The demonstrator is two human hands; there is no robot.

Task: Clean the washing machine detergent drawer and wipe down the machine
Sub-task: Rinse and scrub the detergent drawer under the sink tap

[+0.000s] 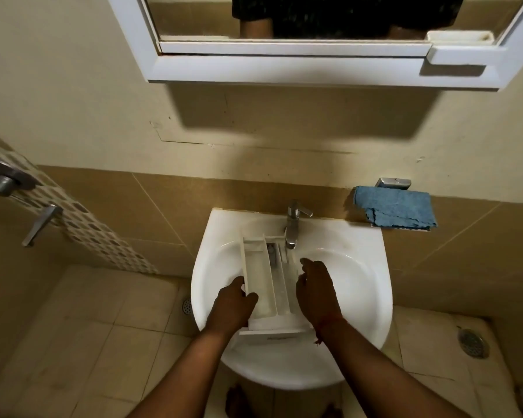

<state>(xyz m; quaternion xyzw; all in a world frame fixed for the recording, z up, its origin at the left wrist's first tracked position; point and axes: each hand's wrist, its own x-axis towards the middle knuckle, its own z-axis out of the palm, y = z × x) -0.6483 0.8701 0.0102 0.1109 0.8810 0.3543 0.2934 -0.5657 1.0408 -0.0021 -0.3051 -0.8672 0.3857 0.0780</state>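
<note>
Bathroom, beige tiled wall; white sink (360, 285) below a white-framed mirror (284, 70). Head view: white detergent drawer (267, 285) lies lengthwise inside the basin, far end under the chrome tap (293, 224), front panel toward the person. Left hand (234, 306) grips the drawer's left wall, thumb hooked over the edge, fingers (239, 282) wrapped outside. Right hand (316, 289) rests against the drawer's right side, fingers loosely curled; whether it actually grasps, cannot tell. Blue cloth (394, 211) sits on a wall holder right of the tap, well apart from the drawer.
</note>
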